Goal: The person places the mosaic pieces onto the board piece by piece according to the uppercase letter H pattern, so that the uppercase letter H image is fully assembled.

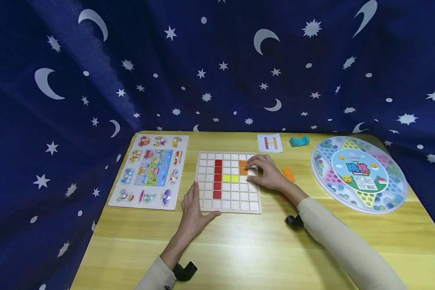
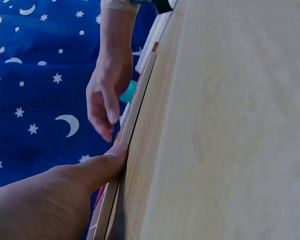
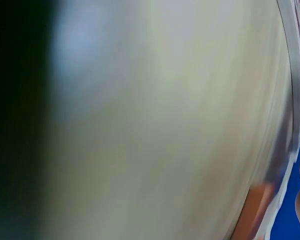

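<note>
A wooden grid board (image 1: 230, 207) lies on the table with a column of red tiles (image 1: 218, 179), two yellow tiles (image 1: 230, 178) and orange tiles (image 1: 243, 171) at its upper right. My left hand (image 1: 193, 211) is at the board's front left corner, fingers extended along the left side. In the left wrist view, the left thumb (image 2: 107, 162) touches the board's edge. Over the right part of the board, my right hand (image 1: 266, 173) has its fingertips beside the orange tiles. Its thumb and fingers stand apart in the left wrist view, nothing visible between them.
Loose orange tiles (image 1: 288, 174) lie right of the board, partly behind my right forearm. A printed pattern card (image 1: 270, 149) and a teal block (image 1: 299, 141) are at the back. A picture puzzle (image 1: 175, 161) sits left, a round marble game box (image 1: 322, 177) right.
</note>
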A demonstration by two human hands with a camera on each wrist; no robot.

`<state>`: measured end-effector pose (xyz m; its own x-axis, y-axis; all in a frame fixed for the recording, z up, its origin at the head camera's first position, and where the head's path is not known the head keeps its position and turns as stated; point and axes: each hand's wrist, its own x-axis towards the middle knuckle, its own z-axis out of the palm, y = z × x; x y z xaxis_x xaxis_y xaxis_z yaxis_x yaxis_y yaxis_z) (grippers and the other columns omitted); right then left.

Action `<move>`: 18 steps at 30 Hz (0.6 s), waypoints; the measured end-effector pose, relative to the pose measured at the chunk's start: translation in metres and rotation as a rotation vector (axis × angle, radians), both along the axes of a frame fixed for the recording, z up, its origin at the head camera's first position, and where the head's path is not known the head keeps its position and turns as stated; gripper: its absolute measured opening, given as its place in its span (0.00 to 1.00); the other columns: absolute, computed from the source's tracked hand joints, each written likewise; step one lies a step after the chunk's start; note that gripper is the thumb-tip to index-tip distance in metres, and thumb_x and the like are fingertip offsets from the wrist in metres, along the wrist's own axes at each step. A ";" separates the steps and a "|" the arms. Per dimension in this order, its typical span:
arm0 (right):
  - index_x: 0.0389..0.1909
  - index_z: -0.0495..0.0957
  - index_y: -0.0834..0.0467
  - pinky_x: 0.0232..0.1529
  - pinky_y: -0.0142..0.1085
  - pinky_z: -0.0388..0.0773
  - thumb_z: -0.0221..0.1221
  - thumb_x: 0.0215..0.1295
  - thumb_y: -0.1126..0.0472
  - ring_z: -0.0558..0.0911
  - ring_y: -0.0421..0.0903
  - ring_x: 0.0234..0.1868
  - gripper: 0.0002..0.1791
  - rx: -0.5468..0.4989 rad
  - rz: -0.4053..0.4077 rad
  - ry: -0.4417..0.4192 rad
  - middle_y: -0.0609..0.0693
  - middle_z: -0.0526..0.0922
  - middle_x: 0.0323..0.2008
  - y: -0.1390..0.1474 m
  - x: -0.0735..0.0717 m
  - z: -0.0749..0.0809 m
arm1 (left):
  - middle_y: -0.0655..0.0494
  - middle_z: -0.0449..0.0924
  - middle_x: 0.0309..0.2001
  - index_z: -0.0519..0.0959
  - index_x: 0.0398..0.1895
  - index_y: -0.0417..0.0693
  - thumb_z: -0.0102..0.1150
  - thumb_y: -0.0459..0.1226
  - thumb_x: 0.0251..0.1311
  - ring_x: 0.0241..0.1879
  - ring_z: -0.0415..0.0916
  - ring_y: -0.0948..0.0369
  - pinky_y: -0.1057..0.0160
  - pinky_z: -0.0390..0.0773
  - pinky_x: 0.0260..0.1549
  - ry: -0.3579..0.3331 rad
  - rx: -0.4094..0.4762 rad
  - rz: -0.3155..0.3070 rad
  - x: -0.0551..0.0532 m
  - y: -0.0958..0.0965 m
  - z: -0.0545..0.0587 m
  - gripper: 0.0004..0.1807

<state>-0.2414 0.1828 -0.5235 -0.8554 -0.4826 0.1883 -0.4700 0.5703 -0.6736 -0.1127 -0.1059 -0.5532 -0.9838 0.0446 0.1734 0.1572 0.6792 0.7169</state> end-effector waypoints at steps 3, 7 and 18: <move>0.45 0.81 0.58 0.63 0.57 0.53 0.73 0.52 0.62 0.64 0.57 0.61 0.19 -0.029 -0.020 0.009 0.57 0.75 0.58 0.016 0.011 0.003 | 0.36 0.50 0.74 0.47 0.75 0.32 0.81 0.51 0.37 0.67 0.52 0.41 0.44 0.52 0.59 0.015 -0.008 0.000 0.000 0.000 0.001 0.69; 0.47 0.80 0.61 0.61 0.58 0.55 0.72 0.52 0.66 0.64 0.58 0.61 0.20 -0.038 -0.056 0.036 0.60 0.75 0.57 0.043 0.024 0.005 | 0.36 0.50 0.74 0.47 0.75 0.32 0.81 0.52 0.37 0.67 0.53 0.41 0.45 0.53 0.58 0.021 -0.018 0.005 0.000 -0.001 0.000 0.69; 0.48 0.81 0.56 0.57 0.53 0.54 0.75 0.47 0.62 0.63 0.58 0.61 0.24 0.004 0.031 0.027 0.59 0.73 0.60 0.096 0.061 -0.001 | 0.36 0.50 0.74 0.47 0.76 0.32 0.81 0.52 0.37 0.68 0.53 0.41 0.45 0.52 0.60 0.022 -0.027 -0.001 0.000 -0.001 0.000 0.69</move>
<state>-0.1808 0.2789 -0.5242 -0.8347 -0.5095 0.2091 -0.5054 0.5578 -0.6584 -0.1127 -0.1073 -0.5533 -0.9798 0.0501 0.1934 0.1729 0.6978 0.6951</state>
